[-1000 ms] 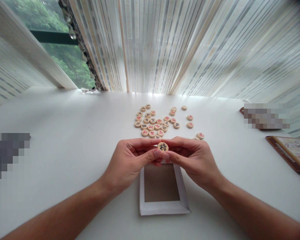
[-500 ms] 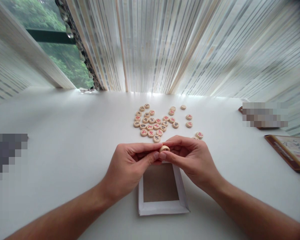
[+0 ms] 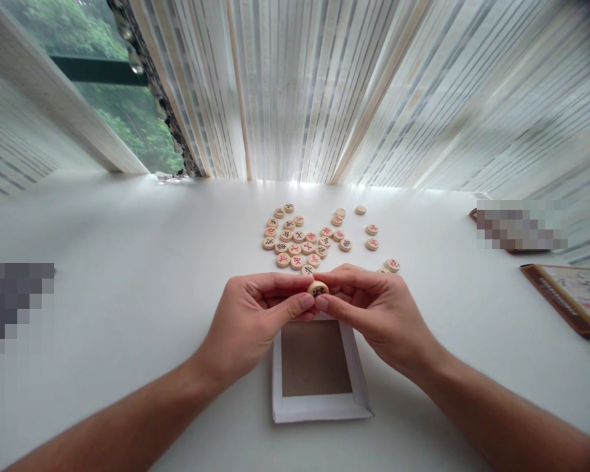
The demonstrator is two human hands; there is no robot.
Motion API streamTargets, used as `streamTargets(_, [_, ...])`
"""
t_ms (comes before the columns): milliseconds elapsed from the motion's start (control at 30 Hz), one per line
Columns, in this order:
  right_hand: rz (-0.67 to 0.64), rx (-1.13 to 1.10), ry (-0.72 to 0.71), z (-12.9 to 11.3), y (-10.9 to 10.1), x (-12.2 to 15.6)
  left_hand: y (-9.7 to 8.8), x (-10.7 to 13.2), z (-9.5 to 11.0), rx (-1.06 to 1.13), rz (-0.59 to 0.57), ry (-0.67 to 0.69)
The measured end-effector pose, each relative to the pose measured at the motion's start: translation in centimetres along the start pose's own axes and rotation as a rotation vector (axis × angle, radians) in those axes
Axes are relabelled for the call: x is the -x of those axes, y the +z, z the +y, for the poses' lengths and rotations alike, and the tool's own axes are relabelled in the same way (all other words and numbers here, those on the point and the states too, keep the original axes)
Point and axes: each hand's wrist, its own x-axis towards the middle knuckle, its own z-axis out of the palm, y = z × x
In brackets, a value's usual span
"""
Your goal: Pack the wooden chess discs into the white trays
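Both hands meet at the middle of the white table (image 3: 128,262) and pinch one round wooden chess piece (image 3: 318,288) with black marking. My left hand (image 3: 255,321) grips it from the left with thumb and forefinger; my right hand (image 3: 378,311) grips it from the right the same way. The piece is tilted, so its face shows only in part. Right below the hands lies a shallow white cardboard box (image 3: 317,410) with a brown floor and nothing in it. Beyond the hands lies a cluster of several more wooden chess pieces (image 3: 299,242) with red or black characters.
A brown-edged box lid (image 3: 570,298) lies at the right edge of the table, with a blurred-out object (image 3: 521,226) behind it. Another blurred-out patch (image 3: 14,301) sits at the left edge. Striped curtains (image 3: 373,92) and a window (image 3: 103,78) stand behind the table.
The piece showed its full face a second ago, then was turned nearly edge-on, and now tilts back with part of the black marking showing. Both hands stayed in place.
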Motion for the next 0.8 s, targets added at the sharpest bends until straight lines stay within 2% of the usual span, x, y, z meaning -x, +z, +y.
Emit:
streamTargets(333, [0.028, -0.029, 0.100, -0.05, -0.03, 0.03, 0.04, 0.25, -0.02, -0.037, -0.013, 0.005])
streamTargets(667, [-0.001, 0.061, 0.075, -0.54, -0.04, 0.23, -0.14, 0.32, -0.09, -0.067, -0.060, 0.013])
streamTargets(800, [-0.016, 0.169, -0.013, -0.59, -0.22, 0.26, -0.24, 0.17, -0.13, -0.066, -0.054, -0.002])
